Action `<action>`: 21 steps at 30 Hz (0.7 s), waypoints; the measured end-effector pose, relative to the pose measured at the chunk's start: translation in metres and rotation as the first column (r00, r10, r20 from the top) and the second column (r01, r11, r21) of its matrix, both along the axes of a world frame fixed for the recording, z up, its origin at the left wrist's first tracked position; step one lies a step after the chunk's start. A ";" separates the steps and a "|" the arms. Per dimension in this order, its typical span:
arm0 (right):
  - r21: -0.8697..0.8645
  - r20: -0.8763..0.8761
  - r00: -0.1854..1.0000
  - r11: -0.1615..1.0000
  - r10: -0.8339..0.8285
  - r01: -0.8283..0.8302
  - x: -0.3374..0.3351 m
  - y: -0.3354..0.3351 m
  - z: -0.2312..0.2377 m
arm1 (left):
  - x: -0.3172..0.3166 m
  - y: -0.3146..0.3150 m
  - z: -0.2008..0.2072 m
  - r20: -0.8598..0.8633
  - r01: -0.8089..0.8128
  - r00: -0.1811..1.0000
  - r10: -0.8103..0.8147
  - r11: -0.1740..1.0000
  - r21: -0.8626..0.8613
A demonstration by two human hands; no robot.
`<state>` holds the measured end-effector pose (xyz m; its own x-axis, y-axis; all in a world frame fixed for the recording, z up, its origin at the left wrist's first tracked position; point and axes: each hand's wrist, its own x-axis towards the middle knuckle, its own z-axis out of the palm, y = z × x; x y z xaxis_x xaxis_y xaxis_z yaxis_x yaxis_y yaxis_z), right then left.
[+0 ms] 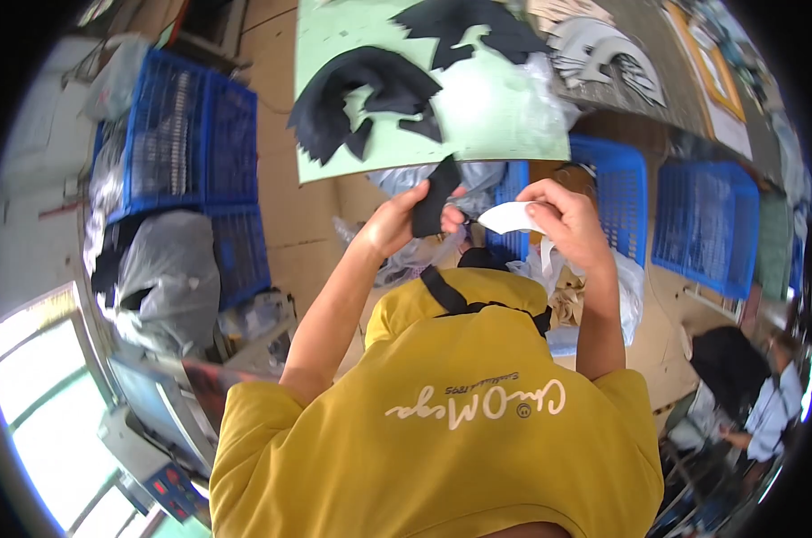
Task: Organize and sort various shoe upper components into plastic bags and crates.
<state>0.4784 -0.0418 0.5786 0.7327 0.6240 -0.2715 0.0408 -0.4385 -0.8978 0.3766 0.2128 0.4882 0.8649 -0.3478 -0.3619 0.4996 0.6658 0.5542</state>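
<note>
My left hand (393, 222) is closed on a black cut piece (435, 202), fabric or leather-like, held upright just off the near edge of the pale green table (505, 148). To its right, my right hand (567, 220) pinches a white curved strip (506, 218) between thumb and fingers. The strip's pointed end reaches toward my left fingertips, with a small gap between it and the black piece. On the table lies a fanned stack of curved black pieces (366, 76), and a second black stack (469, 27) sits farther back.
Blue crates (164, 134) are piled at the left beside a grey plastic bag (168, 278). More blue crates (706, 224) stand at the right. A clear bag (626, 305) holds tan pieces near my right arm. White and grey pieces (603, 58) lie at the back right. Another person (764, 403) sits at lower right.
</note>
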 end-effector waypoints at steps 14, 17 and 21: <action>-0.029 0.062 0.875 0.877 0.480 -0.479 0.026 0.076 0.010 | -0.060 0.033 0.027 0.131 -0.215 0.969 0.211 0.976 0.018; 0.045 0.177 0.840 0.848 0.513 -0.528 0.022 0.100 0.008 | -0.071 0.034 0.030 0.140 -0.256 0.957 0.253 0.967 -0.001; 0.013 0.094 0.798 0.800 0.596 -0.599 0.019 0.119 0.009 | -0.087 0.036 0.035 0.157 -0.290 0.942 0.295 0.955 -0.053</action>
